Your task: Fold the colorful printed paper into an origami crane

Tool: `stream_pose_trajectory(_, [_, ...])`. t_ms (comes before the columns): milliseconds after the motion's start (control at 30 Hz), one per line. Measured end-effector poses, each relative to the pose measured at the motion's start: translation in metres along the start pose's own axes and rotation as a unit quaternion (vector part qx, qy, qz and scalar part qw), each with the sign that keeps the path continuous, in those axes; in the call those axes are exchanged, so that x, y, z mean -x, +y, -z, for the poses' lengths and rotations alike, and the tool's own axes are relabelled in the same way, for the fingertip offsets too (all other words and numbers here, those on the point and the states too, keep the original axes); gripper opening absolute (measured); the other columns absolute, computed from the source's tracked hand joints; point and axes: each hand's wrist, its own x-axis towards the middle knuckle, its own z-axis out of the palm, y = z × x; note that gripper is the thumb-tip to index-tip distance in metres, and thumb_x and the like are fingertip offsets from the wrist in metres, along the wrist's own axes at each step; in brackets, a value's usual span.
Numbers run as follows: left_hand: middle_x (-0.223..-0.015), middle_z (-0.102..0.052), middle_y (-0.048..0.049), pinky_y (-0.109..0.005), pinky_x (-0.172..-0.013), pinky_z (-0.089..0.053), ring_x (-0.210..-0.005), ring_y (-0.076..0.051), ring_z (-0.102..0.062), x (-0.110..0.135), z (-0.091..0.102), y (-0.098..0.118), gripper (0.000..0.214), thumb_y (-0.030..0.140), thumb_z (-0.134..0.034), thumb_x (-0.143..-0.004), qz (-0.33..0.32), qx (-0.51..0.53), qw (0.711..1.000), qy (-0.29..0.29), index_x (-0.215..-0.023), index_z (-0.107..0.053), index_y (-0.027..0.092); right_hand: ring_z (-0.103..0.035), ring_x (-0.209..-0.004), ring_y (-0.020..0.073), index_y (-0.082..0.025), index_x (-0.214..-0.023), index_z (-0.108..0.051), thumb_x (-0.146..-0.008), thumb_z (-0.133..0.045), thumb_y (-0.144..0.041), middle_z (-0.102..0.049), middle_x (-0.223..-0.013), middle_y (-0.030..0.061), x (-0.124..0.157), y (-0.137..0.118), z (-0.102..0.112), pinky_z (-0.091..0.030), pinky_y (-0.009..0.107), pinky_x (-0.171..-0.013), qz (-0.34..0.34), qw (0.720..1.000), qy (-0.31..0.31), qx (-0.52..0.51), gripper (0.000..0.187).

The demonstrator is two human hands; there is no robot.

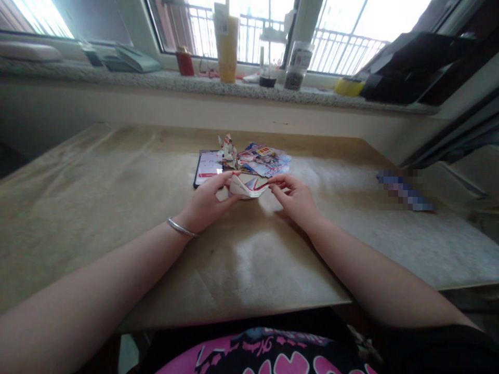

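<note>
A folded piece of printed paper (248,187) is held just above the wooden table (97,182), between both hands. My left hand (208,202), with a silver bracelet at the wrist, pinches the paper's left side. My right hand (294,196) pinches its right end with fingertips together. Behind the paper lie a phone (207,167) with a lit screen, a small folded paper figure (227,148) and a stack of colourful printed sheets (265,160).
A blurred blue object (403,191) lies at the table's right. The stone windowsill (156,80) behind holds a tall yellow bottle (227,44), a red cup (184,62), a jar (298,66) and dark bags (413,67) at the right.
</note>
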Motion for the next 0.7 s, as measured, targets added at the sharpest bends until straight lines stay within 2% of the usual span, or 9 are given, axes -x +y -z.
stream_pose_trajectory(100, [-0.097, -0.07, -0.0054, -0.035, -0.088, -0.046, -0.09, -0.019, -0.062, 0.0, 0.006, -0.001, 0.025, 0.032, -0.061, -0.084, -0.121, -0.088, 0.988, -0.047, -0.106, -0.065, 0.021, -0.06, -0.073, 0.0145, -0.021, -0.092, -0.068, -0.08, -0.059, -0.032, -0.069, -0.085, 0.0036, -0.001, 0.004, 0.002, -0.048, 0.027, -0.06, -0.01, 1.0, -0.012, 0.004, 0.019])
stream_pose_trajectory(200, [-0.107, -0.068, -0.0058, -0.04, -0.1, -0.038, -0.1, -0.019, -0.061, 0.001, 0.008, 0.002, 0.026, 0.029, -0.057, -0.087, -0.174, -0.137, 0.97, -0.096, -0.111, -0.064, 0.024, -0.062, -0.073, 0.015, -0.021, -0.094, -0.068, -0.078, -0.062, -0.033, -0.069, -0.084, 0.0032, -0.002, 0.007, 0.002, -0.051, 0.03, -0.065, -0.022, 0.999, -0.033, 0.003, 0.021])
stream_pose_trajectory(300, [-0.113, -0.066, -0.0075, -0.041, -0.105, -0.033, -0.102, -0.019, -0.062, 0.002, 0.006, 0.006, 0.041, 0.026, -0.053, -0.088, -0.18, -0.158, 0.961, -0.137, -0.128, -0.052, 0.021, -0.062, -0.072, 0.0148, -0.021, -0.093, -0.067, -0.075, -0.065, -0.031, -0.068, -0.079, 0.0021, -0.003, 0.008, 0.0, -0.051, 0.03, -0.067, -0.031, 0.999, -0.039, 0.0, 0.021])
stream_pose_trajectory(433, [-0.107, -0.068, -0.0097, -0.034, -0.086, -0.045, -0.095, -0.022, -0.062, 0.003, 0.003, 0.012, 0.056, 0.028, -0.055, -0.084, -0.145, -0.167, 0.961, -0.168, -0.136, -0.042, 0.014, -0.061, -0.07, 0.0135, -0.019, -0.088, -0.063, -0.072, -0.066, -0.028, -0.065, -0.077, 0.0005, -0.002, 0.008, -0.003, -0.051, 0.029, -0.067, -0.026, 0.999, -0.035, -0.001, 0.018])
stream_pose_trajectory(500, [-0.106, -0.068, -0.0095, -0.034, -0.083, -0.045, -0.093, -0.022, -0.062, 0.003, 0.003, 0.015, 0.049, 0.032, -0.055, -0.083, -0.134, -0.17, 0.957, -0.192, -0.129, -0.05, 0.014, -0.061, -0.07, 0.013, -0.019, -0.086, -0.061, -0.071, -0.067, -0.027, -0.064, -0.078, 0.0, -0.002, 0.007, -0.004, -0.05, 0.028, -0.068, -0.026, 0.999, -0.033, -0.001, 0.017])
stream_pose_trajectory(600, [-0.106, -0.068, -0.0071, -0.036, -0.088, -0.042, -0.095, -0.022, -0.061, 0.003, 0.003, 0.019, 0.03, 0.035, -0.05, -0.088, -0.149, -0.183, 0.946, -0.223, -0.108, -0.064, 0.018, -0.06, -0.068, 0.012, -0.02, -0.086, -0.056, -0.07, -0.066, -0.026, -0.061, -0.075, -0.0021, -0.002, 0.009, -0.006, -0.049, 0.027, -0.064, -0.042, 0.998, -0.04, -0.011, 0.02])
stream_pose_trajectory(700, [-0.119, -0.064, -0.0059, -0.038, -0.09, -0.039, -0.101, -0.023, -0.059, 0.004, 0.004, 0.024, 0.033, 0.036, -0.049, -0.088, -0.151, -0.196, 0.943, -0.223, -0.115, -0.062, 0.021, -0.058, -0.061, 0.0098, -0.021, -0.091, -0.05, -0.069, -0.066, -0.028, -0.055, -0.077, -0.0043, -0.003, 0.011, -0.008, -0.047, 0.024, -0.056, -0.062, 0.995, -0.053, -0.051, 0.028])
